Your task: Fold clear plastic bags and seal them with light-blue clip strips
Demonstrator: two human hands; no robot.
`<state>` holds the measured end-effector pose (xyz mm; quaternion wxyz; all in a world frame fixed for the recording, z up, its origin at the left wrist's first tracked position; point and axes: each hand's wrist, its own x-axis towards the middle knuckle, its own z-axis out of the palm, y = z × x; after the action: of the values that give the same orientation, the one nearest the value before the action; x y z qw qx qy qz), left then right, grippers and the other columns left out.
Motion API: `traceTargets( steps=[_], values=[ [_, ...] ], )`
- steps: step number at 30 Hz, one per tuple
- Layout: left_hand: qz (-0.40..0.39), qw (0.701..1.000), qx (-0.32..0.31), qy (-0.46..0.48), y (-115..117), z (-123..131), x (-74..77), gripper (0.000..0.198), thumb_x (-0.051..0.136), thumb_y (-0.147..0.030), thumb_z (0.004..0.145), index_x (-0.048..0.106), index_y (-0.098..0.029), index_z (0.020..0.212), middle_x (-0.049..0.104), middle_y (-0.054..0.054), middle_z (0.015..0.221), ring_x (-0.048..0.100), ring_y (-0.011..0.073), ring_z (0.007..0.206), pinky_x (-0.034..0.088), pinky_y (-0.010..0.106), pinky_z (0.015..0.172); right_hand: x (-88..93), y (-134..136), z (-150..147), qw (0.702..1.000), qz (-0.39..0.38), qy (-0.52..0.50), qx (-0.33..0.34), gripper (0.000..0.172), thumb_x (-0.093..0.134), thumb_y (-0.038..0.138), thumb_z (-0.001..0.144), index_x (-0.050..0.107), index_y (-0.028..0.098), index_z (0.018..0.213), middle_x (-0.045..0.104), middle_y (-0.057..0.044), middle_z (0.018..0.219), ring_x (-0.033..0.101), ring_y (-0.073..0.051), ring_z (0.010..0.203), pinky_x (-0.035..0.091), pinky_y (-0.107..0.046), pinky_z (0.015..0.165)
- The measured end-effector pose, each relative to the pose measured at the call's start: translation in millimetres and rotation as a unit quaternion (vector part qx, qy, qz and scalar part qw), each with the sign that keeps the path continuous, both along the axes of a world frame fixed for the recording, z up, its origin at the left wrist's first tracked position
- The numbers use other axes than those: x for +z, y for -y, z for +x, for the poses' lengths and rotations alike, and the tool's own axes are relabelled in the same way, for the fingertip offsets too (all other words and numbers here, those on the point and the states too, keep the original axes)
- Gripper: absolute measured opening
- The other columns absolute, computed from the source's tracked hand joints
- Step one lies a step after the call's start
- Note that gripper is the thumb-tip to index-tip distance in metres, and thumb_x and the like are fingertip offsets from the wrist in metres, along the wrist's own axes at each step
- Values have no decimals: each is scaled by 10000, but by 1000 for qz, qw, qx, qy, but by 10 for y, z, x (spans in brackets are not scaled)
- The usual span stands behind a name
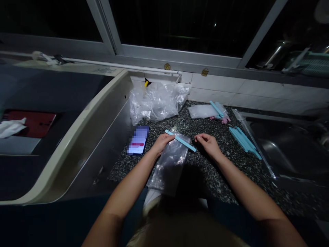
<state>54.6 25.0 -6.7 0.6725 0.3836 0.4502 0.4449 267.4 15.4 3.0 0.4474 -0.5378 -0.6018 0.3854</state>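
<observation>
My left hand (163, 141) pinches a flat light-blue plastic strip (183, 141) near its upper left end. The strip slants down to the right over a clear plastic bag (168, 164), which lies on the speckled counter and hangs past its front edge. To the right of the strip, and apart from it, is my right hand (207, 142), its fingers curled and thumb and forefinger drawn together. Whether something small is between them I cannot make out. Several matching blue strips (244, 142) lie in a bundle beside the sink.
A lit phone (138, 140) lies left of the bag. Crumpled clear plastic (156, 103) fills the back corner. Near the wall is a clear packet (203, 111) with blue strips and small pink pieces (225, 119). A metal sink (285, 144) is at right, a metal-sided appliance (102, 144) at left.
</observation>
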Motion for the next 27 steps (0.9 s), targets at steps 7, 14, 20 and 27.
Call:
traceTargets(
  steps=[7,14,20,27],
  values=[
    [-8,1000,-8,0,4,39,-46,343,725,-409,478,520,-135,498,481,-46,405,394,64,375,256,202,423,-53,77,-10,981,152,123,2,228,508,364,782,626,182,715,643,-30,686,574,-154,649,448,-280,618],
    [-5,1000,-30,-6,-4,79,-122,327,712,-400,508,524,-132,509,476,-50,413,383,61,383,248,205,436,-46,208,-278,876,323,357,41,199,521,347,812,629,182,837,645,-56,785,558,-165,752,421,-275,681],
    [3,999,-33,-24,-2,98,-125,356,717,-416,510,504,-131,483,445,-59,395,357,51,378,227,203,434,-116,160,-347,823,349,447,14,238,512,383,817,622,174,787,625,-47,715,522,-157,700,365,-268,631],
    [26,993,-113,12,-9,57,-92,367,779,-352,444,610,-98,649,592,-12,552,488,86,506,352,212,549,-101,139,-278,812,384,439,7,206,488,318,839,619,176,769,624,-38,685,507,-145,659,342,-267,609]
  ],
)
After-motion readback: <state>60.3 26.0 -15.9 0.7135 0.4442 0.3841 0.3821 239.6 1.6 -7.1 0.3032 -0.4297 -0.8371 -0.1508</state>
